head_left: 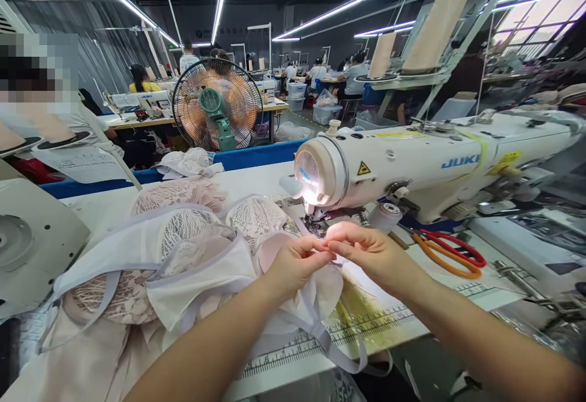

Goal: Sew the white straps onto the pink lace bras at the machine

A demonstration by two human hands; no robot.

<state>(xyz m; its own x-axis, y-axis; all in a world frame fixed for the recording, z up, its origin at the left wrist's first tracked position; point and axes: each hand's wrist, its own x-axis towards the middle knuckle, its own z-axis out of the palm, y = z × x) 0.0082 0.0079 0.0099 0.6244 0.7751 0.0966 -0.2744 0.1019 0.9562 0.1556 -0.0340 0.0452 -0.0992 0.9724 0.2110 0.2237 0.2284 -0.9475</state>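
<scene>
The pale bra [327, 289] lies in front of the machine [412, 152], just on the near side of its lit needle area, below both hands. Its cup and edging look joined, while a strap [348, 366] loops loose toward the near side. I judge this piece to be partway through: built up, but with a small detail being handled. Which seams are finished, and how much is left, cannot be told from here, nor whether any part sits under the foot [315, 224].

The left hand [297, 262] and right hand [359, 249] meet in front of the machine's needle end, thumbs and forefingers pinched, tips touching. Both grips are closed, but whatever they pinch is too small to make out; it may be a thread or an edge of the bra. The bra's bulk lies beneath and toward the near side of that pinch, with more of it by the left hand.

Left of the machine, a pile [192, 268] of similar lace-cupped pieces spreads over the table [270, 176]; how finished those are is unclear. Close under the machine's arm stands a spool [389, 210], with scissors [451, 254] to its right. A ruler [293, 353] runs along the table's near edge. Beyond the machine, to the left, stands a fan [210, 100].
</scene>
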